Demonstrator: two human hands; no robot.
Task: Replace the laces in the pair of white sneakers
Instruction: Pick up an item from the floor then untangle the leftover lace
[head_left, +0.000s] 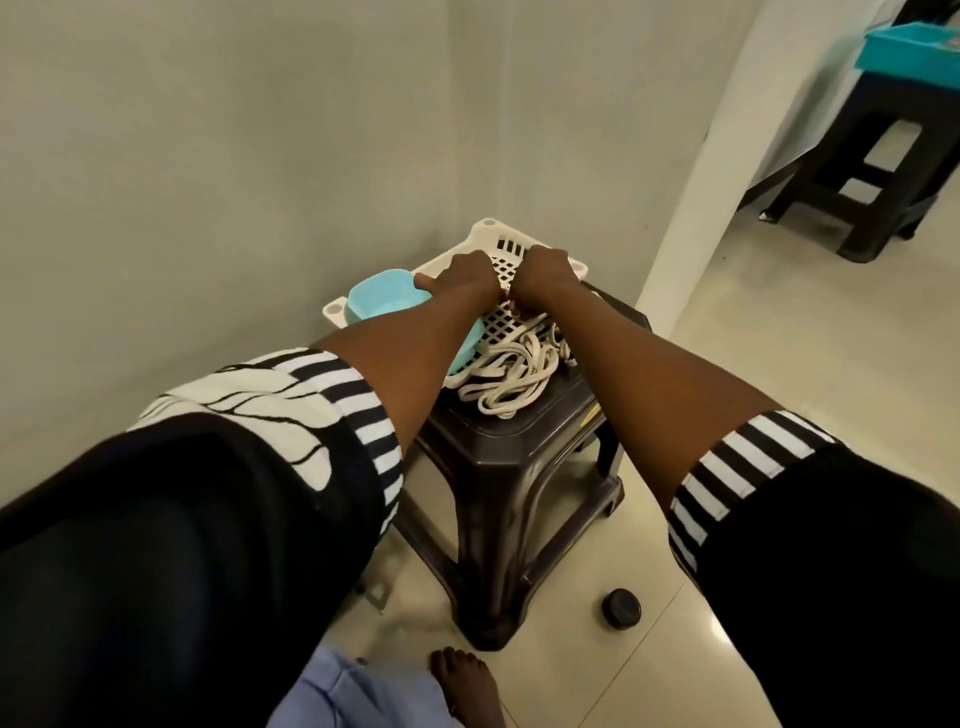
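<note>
Right grip (545, 278) pinches laces (511, 374) (tangled heap trailing nearward); left grip (457, 275): cannot tell.

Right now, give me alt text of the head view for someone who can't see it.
The left hand and right hand reach onto a white plastic lattice tray on a dark brown plastic stool; their grip is hidden. A light blue plastic bowl sits by the left hand, and cream flat laces spill from the tray onto the stool.
</note>
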